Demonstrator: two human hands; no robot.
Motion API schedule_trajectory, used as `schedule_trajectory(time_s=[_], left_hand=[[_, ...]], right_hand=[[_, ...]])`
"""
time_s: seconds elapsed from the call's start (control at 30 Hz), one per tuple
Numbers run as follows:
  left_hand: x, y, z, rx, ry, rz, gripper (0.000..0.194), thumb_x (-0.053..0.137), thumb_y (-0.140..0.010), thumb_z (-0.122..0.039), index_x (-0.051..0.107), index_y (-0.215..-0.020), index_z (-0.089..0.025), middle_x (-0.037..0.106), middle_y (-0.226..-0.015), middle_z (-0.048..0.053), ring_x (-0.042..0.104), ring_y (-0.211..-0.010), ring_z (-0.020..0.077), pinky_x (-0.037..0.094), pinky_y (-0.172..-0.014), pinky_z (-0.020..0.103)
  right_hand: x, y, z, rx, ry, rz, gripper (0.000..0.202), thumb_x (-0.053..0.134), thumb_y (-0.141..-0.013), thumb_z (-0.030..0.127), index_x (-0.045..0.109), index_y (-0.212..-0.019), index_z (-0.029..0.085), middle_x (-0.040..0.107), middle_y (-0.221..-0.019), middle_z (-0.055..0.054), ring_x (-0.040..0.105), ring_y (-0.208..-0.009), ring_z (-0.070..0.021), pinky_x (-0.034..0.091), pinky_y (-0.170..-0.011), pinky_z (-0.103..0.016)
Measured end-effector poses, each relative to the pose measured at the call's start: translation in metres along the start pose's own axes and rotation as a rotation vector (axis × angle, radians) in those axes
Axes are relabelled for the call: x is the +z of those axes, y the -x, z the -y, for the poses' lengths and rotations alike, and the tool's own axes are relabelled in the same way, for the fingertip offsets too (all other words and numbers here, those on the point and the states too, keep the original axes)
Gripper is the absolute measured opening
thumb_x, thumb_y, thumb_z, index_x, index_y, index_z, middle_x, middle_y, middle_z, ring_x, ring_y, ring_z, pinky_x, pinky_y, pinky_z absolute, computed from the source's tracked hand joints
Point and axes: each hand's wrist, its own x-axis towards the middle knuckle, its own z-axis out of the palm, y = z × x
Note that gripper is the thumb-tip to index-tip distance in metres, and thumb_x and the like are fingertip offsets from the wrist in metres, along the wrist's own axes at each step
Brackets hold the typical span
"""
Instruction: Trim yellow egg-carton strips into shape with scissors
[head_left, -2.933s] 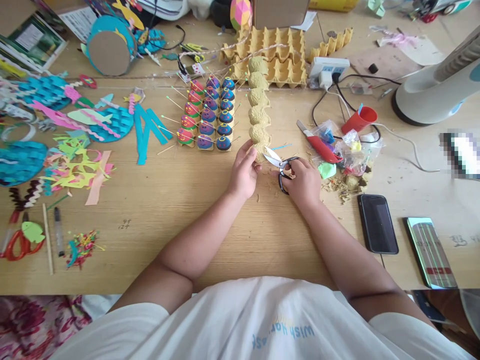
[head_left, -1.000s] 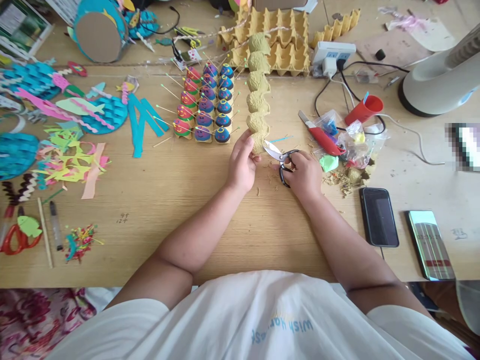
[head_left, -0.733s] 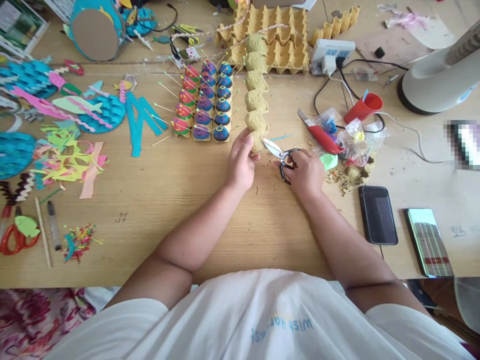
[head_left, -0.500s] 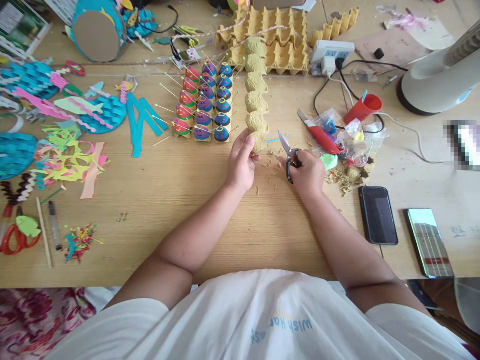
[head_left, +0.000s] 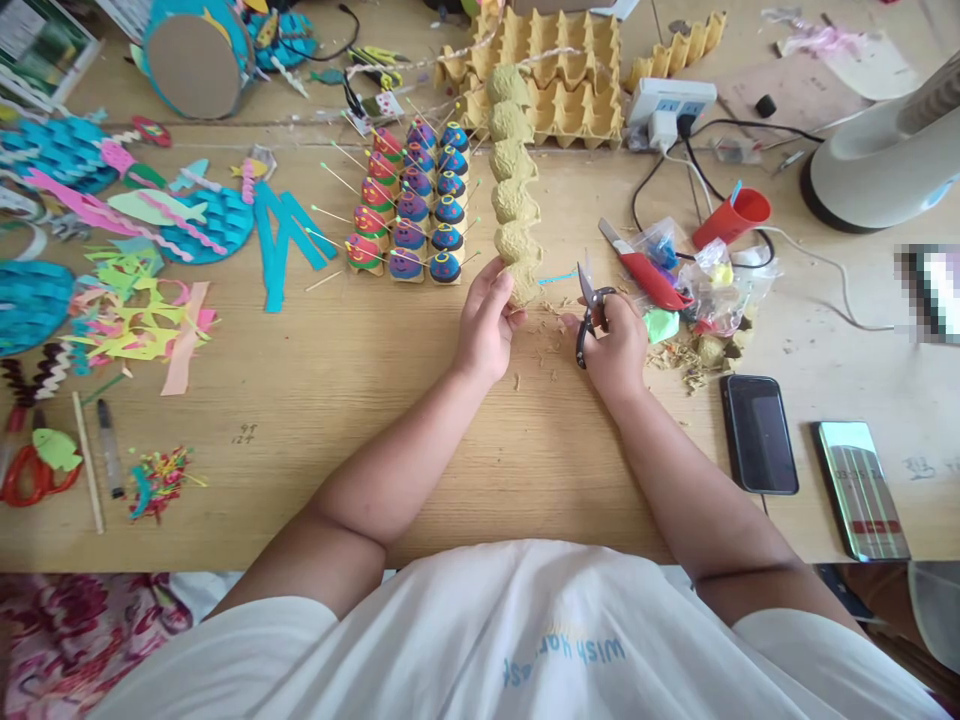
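My left hand [head_left: 487,322] is closed around the near end of a long egg-carton strip [head_left: 515,200], a bumpy row of tan cups pointing away from me. In my right hand [head_left: 616,340] is a pair of scissors [head_left: 587,318] with dark handles; its blades point up and away, apart from the strip. Small tan scraps [head_left: 551,350] lie on the table between my hands. Left of the strip stand painted egg-carton caterpillars [head_left: 409,207] in red, purple and blue, with pins stuck in them.
Uncut egg trays [head_left: 574,75] lie at the back beside a power strip [head_left: 670,100]. To the right are a red-handled knife [head_left: 649,275], a red cup [head_left: 731,217], plastic bags and two phones [head_left: 761,435]. Paper scraps [head_left: 142,325] and blue woven pieces [head_left: 214,222] cover the left.
The scissors in my right hand have turned slightly, the blades shifting a little to the right. My left hand keeps hold of the strip in nearly the same place.
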Motion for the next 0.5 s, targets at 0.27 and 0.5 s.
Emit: schedule_trajectory(time_s=[0.27, 0.5], left_hand=[[-0.0026, -0.0002, 0.0029, 0.017, -0.005, 0.075, 0.04, 0.084, -0.088, -0.051, 0.075, -0.123, -0.034, 0.075, -0.129, 0.003, 0.068, -0.102, 0.0172, 0.05, -0.072, 0.025], [-0.0024, 0.0023, 0.0024, 0.028, -0.025, 0.107, 0.043, 0.086, -0.086, -0.05, 0.076, -0.126, -0.035, 0.073, -0.131, 0.004, 0.069, -0.116, 0.0219, 0.05, -0.071, 0.022]], right_hand=[[0.0026, 0.0005, 0.0019, -0.036, -0.003, -0.004, 0.034, 0.07, -0.092, 0.051, 0.049, -0.08, 0.027, 0.061, -0.085, -0.005, 0.058, -0.083, -0.0224, 0.048, -0.076, -0.039], [0.0028, 0.0002, 0.001, -0.043, -0.041, 0.006, 0.026, 0.065, -0.094, 0.049, 0.056, -0.09, 0.026, 0.062, -0.088, -0.005, 0.059, -0.084, -0.0233, 0.049, -0.078, -0.04]])
